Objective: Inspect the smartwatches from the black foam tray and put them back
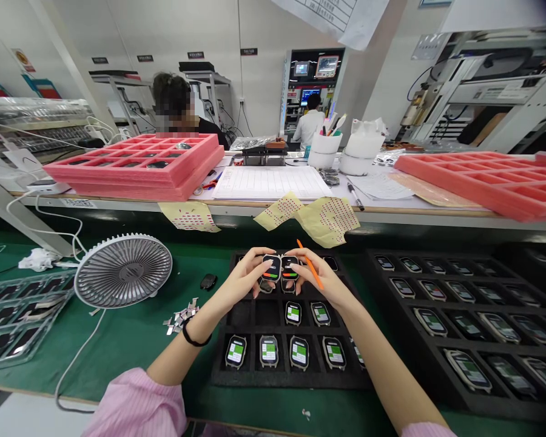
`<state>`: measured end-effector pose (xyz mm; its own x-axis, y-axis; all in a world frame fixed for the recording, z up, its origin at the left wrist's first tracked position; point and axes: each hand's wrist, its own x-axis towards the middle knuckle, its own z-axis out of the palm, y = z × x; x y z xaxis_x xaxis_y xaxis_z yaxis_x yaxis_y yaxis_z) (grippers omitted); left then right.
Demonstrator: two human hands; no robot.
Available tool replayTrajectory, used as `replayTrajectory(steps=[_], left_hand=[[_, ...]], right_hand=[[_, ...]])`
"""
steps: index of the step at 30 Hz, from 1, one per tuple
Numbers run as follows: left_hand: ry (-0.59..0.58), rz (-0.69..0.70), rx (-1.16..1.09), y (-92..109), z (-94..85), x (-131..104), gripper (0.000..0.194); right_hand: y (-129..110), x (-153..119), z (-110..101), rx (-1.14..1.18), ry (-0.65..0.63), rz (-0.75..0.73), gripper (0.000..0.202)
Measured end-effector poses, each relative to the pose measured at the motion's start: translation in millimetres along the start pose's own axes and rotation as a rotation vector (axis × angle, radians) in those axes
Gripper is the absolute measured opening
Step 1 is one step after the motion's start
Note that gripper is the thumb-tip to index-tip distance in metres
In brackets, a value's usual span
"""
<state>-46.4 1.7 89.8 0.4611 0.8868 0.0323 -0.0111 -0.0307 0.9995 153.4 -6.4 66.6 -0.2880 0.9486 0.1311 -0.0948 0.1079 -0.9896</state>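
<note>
My left hand (250,272) grips a smartwatch body (271,267) whose screen is lit, with a coloured band near its bottom. Close beside it, my right hand (315,273) holds a second smartwatch (290,268) with a similar screen. An orange pen-like stick (310,264) is also tucked in the right hand, slanting across the fingers. Both watches are above the far part of a black foam tray (264,340). In the tray's nearer rows lie several watches with green-and-white screens, such as one watch (299,353) at the front. Fingers partly cover the far rows.
A white fan (124,270) stands left, near small metallic pieces (182,317) and a dark watch part (208,281). More black trays (418,328) of watches lie right. Pink foam trays (182,182) rest on the shelf (236,209). Two people are beyond it.
</note>
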Motion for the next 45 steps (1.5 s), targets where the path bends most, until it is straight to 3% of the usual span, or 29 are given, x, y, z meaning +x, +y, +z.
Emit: replayTrajectory(steps=[20,27,35,45], left_hand=[[-0.022,0.037,0.013,5.0,-1.1,-3.6,0.037],[-0.050,0.069,0.045,-0.2,-3.2,-1.3,0.047],[-0.029,0.078,0.034,2.1,-3.6,-1.8,0.046],[0.006,0.057,0.011,4.5,-2.1,-1.4,0.040]], right_hand=[[-4.2,-3.0,2.3,0.015,0.009,-0.038,0.025],[-2.6,-3.4,0.8,0.006,-0.017,-0.012,0.032],[0.4,-3.0,0.5,-0.012,-0.074,-0.026,0.040],[-3.8,-3.6,3.0,-0.009,-0.006,-0.013,0.032]])
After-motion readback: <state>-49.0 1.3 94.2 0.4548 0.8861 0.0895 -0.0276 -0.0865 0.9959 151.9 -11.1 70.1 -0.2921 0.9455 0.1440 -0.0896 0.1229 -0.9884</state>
